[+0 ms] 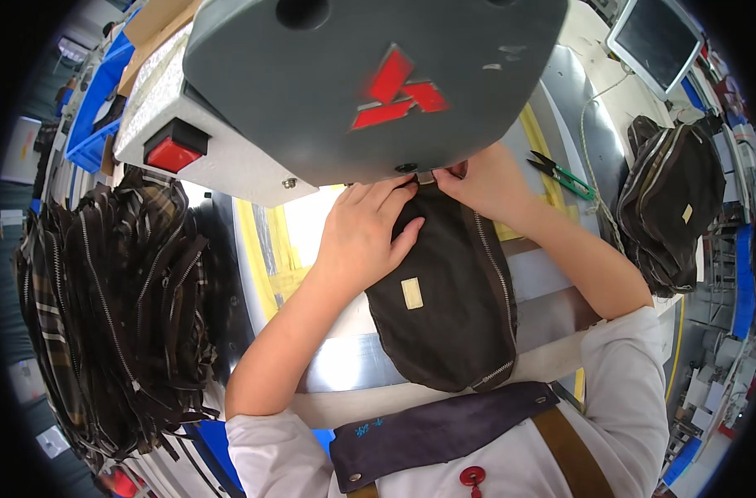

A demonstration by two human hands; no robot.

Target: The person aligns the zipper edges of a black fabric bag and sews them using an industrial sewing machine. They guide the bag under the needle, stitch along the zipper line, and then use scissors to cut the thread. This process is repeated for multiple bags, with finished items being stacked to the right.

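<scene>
Head-worn fisheye, down onto hands (357, 226) (487, 189)

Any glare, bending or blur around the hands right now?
Head view: white glare on the metal strip left of the dark pouch; head view: fisheye bows the yellow tape and blacks out the corners; head view: left hand and right hand look fairly sharp, though the pouch shows little shading.

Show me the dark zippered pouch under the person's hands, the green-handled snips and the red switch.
Dark zippered pouch (446, 286): head view, on its front fabric.
Green-handled snips (560, 173): head view, on the green handle near the blades.
Red switch (175, 153): head view, on its red face.
</scene>
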